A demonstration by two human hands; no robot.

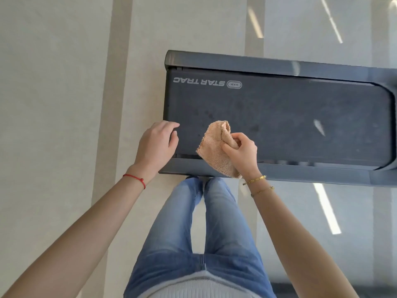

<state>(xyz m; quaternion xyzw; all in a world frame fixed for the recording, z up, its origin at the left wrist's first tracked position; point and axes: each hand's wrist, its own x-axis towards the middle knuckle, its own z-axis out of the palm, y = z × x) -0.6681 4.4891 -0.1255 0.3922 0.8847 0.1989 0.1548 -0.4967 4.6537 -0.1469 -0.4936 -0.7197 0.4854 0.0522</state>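
Blue jeans (217,233) stand against the treadmill (300,172). Over its belt (279,117) the right hand (242,154) clutches a peach terry cloth (211,148), and the left hand (155,145) hangs relaxed and empty just beside it.

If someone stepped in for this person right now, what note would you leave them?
Left hand: holds nothing, fingers loosely curled over the near corner of the treadmill belt.
Right hand: grips the bunched cloth above the belt's near edge.
Dark spots lie just beyond the cloth; a pale smear sits further right.
Wiped so far: cannot tell.
Left: probably wipe those marks.
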